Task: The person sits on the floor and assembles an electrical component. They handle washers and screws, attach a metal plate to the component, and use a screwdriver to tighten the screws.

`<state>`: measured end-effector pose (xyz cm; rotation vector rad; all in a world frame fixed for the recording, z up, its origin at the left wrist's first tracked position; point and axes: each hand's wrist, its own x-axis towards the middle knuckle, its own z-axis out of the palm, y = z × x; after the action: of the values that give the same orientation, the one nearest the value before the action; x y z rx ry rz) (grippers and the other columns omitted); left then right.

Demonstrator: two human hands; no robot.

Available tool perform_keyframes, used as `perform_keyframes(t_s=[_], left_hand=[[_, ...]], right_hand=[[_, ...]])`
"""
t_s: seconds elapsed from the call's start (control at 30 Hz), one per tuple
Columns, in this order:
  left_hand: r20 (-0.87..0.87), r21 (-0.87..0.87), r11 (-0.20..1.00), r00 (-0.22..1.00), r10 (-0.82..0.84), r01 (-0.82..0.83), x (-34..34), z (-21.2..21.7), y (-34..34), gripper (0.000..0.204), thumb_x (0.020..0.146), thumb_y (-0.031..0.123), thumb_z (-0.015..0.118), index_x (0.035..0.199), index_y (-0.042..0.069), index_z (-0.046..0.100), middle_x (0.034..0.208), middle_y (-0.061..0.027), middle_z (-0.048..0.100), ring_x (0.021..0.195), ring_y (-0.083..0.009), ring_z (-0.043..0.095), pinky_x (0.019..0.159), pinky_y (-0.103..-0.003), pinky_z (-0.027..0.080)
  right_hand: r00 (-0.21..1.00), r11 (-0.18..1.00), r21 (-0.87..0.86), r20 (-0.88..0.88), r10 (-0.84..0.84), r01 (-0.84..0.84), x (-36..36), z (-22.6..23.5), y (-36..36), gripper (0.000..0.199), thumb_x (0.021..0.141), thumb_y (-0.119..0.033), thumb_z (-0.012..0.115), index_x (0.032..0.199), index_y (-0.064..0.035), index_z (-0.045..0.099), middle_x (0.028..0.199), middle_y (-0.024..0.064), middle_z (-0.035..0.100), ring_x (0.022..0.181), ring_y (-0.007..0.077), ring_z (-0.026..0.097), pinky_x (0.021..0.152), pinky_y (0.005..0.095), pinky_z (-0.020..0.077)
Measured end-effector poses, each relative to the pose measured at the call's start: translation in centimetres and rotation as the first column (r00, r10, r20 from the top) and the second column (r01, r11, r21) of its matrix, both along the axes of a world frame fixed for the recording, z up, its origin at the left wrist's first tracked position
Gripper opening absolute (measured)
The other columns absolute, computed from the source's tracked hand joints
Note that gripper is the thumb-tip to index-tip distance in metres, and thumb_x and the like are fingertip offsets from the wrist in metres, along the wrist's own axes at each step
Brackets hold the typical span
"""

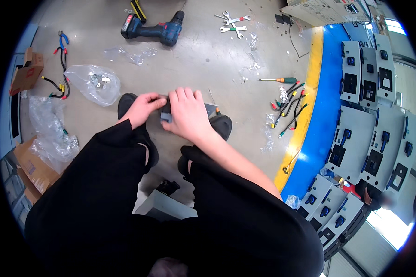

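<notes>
Between my shoes, both hands meet at a small grey and black block-shaped part (166, 116). My left hand (142, 110) pinches its upper left edge with thumb and fingertips. The fingers of my right hand (187, 113) wrap over it from the right and hide most of it, so its exact kind does not show. Just right of my right hand, a flat grey piece (211, 109) sticks out, partly covered. A thin shaft and a small orange end (218, 111) show beside it, near my right shoe (222, 126).
A cordless drill (155, 32) lies ahead on the floor (194, 60), with several wrenches (235, 25) farther right. On the left are a plastic bag of hardware (97, 83) and blue-handled pliers (63, 39). Cables (291, 108) and a green-handled screwdriver (282, 80) lie right, before grey cabinet panels (353, 138).
</notes>
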<state>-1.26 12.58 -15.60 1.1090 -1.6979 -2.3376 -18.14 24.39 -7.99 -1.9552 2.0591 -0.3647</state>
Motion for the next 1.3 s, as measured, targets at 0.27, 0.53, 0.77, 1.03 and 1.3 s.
perform_keyframes(t_s=[0.27, 0.53, 0.77, 1.03, 1.3], left_hand=[[-0.006, 0.076, 0.996, 0.999, 0.038, -0.038, -2.0, 0.9, 0.3, 0.039, 0.1, 0.021, 0.068, 0.131, -0.003, 0.064, 0.119, -0.0073, 0.07, 0.113, -0.0145, 0.062, 0.099, -0.031, 0.048], [-0.013, 0.038, 0.973, 0.974, 0.226, -0.226, -3.2, -0.2, 1.7, 0.035, 0.106, 0.02, 0.058, 0.132, -0.002, 0.063, 0.121, -0.0083, 0.069, 0.11, -0.0147, 0.063, 0.098, -0.032, 0.05], [-0.014, 0.064, 0.972, 0.974, 0.226, -0.224, -3.9, -0.8, 1.5, 0.033, 0.105, 0.016, 0.056, 0.132, -0.001, 0.062, 0.121, -0.0059, 0.068, 0.111, -0.014, 0.061, 0.099, -0.031, 0.048], [-0.212, 0.193, 0.978, 0.977, -0.035, 0.077, -1.2, -0.3, -0.2, 0.096, 0.074, 0.015, 0.091, 0.152, 0.0, 0.038, 0.141, -0.0072, 0.053, 0.133, -0.0195, 0.051, 0.114, -0.035, 0.04], [0.035, 0.193, 0.973, 0.99, -0.137, 0.128, -2.1, 1.1, -1.0, 0.095, 0.068, -0.021, 0.08, 0.151, 0.002, 0.04, 0.14, -0.0068, 0.056, 0.133, -0.0188, 0.053, 0.112, -0.036, 0.044]], right_hand=[[0.982, 0.993, -0.004, 0.154, -0.113, 0.115, -1.1, -1.5, -0.5, 0.086, 0.063, -0.036, 0.09, 0.134, -0.0002, 0.057, 0.118, 0.0135, 0.06, 0.114, 0.0312, 0.057, 0.099, 0.0448, 0.0427], [0.978, 0.976, -0.105, 0.111, -0.179, 0.19, -1.7, -1.8, -0.4, 0.089, 0.064, -0.045, 0.09, 0.135, -0.002, 0.057, 0.12, 0.0133, 0.06, 0.117, 0.0317, 0.055, 0.106, 0.0501, 0.0396], [0.956, 0.955, -0.119, 0.148, -0.253, 0.271, -3.2, -1.3, 0.6, 0.088, 0.063, -0.053, 0.09, 0.129, -0.0022, 0.061, 0.117, 0.0121, 0.061, 0.112, 0.0297, 0.057, 0.103, 0.0453, 0.0418], [0.939, 0.942, -0.201, 0.271, -0.212, 0.27, -4.3, -2.4, 1.6, 0.078, 0.069, -0.048, 0.088, 0.124, -0.0009, 0.062, 0.117, 0.012, 0.06, 0.112, 0.031, 0.057, 0.105, 0.046, 0.0421], [0.789, 0.821, -0.218, 0.483, -0.38, 0.528, -6.8, -5.2, 4.0, 0.031, 0.086, -0.012, 0.067, 0.115, -0.0013, 0.061, 0.121, 0.0187, 0.061, 0.116, 0.0379, 0.056, 0.1, 0.0491, 0.0416]])
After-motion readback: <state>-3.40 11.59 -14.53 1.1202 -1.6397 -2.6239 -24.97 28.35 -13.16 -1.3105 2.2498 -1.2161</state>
